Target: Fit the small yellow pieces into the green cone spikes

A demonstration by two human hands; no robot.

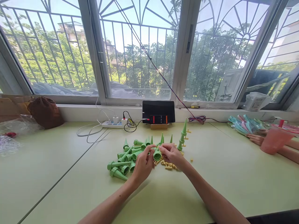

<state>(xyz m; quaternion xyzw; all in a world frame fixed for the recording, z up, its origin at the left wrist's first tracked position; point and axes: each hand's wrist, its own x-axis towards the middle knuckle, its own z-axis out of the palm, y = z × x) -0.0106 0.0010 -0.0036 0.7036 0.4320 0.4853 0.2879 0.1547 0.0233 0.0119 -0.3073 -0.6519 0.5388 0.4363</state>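
Observation:
My left hand [144, 161] is curled at the side of a green plastic watering spike [157, 155], its threaded open end facing me. On the spike's other side, my right hand [172, 154] pinches with thumb and fingertips; what lies in the pinch is too small to make out. Left of my hands lies a heap of green spikes [126, 157], some on their sides, some tip up. Small yellow T-shaped valves [168, 167] are scattered beneath and beside my right hand. Behind it stands an upright stack of green spikes [182, 137] with yellow valves sticking out sideways.
A tablet [158, 107] with a phone [159, 119] before it stands by the window. A power strip [114, 123] with cables lies left of it. At right are a pink cup [275, 140], another person's hand [255, 139] and bagged strips [245, 123]. A brown pouch [46, 112] stands far left.

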